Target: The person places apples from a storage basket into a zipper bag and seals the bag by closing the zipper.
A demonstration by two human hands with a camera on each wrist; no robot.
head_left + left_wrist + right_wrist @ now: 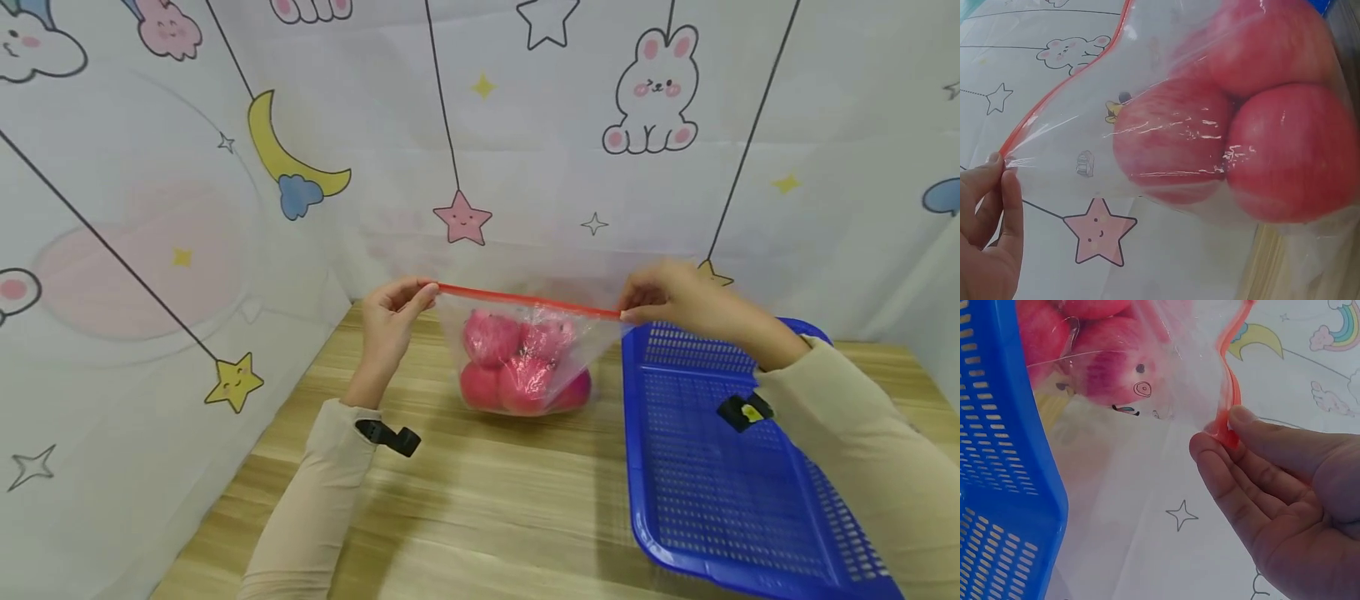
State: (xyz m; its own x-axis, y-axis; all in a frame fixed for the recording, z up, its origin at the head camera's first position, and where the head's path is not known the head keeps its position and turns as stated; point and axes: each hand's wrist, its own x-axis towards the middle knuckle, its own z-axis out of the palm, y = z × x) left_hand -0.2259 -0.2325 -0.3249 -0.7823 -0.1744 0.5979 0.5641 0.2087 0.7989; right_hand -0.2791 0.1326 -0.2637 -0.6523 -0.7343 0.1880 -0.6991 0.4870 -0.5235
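Observation:
A clear zip bag [600, 340] with a red seal strip [525, 298] stands on the table, several round pinkish-red fruits [525, 383] inside it. They look like apples, though the plastic blurs them. My left hand [388, 321] pinches the strip's left end between thumb and fingers; the left wrist view shows this hand [991, 219] at the bag's corner. At the right end, my right hand [675, 300] pinches the other corner, seen closely as the hand [1285, 494] on the red strip in the right wrist view. The strip is stretched nearly straight between both hands.
A blue perforated plastic basket [637, 500] stands on the wooden table [480, 500] right of the bag, under my right forearm. Behind the table and at the left hangs a white cloth [360, 100] printed with cartoon stars, a moon and a rabbit.

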